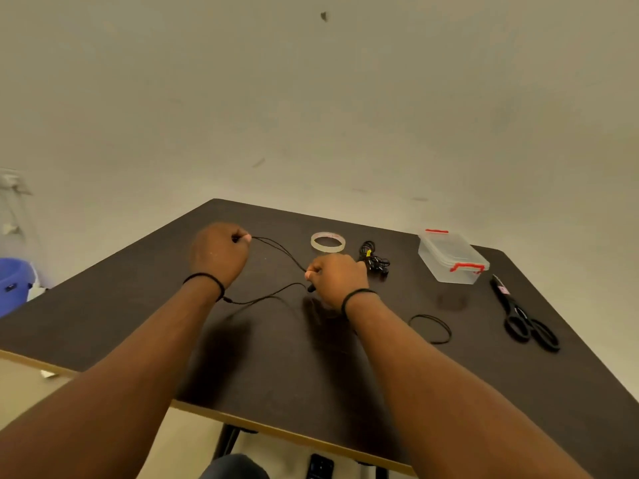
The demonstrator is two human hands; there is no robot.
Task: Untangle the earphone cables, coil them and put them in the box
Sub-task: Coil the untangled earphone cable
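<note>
Over table [345,375], hands stretch cable [276,250] left-right.

A plain, sparsely furnished room, more like an office or bare workroom than a lived-in home, is showing here. A dark laminate table [345,357] with a pale edge strip is standing against a bare, scuffed beige wall [311,98]. Desk items are lying on it: a tape roll [327,242], black scissors [524,318], a clear plastic box [451,257]. A blue plastic bin [15,283] is sitting far left.
</note>
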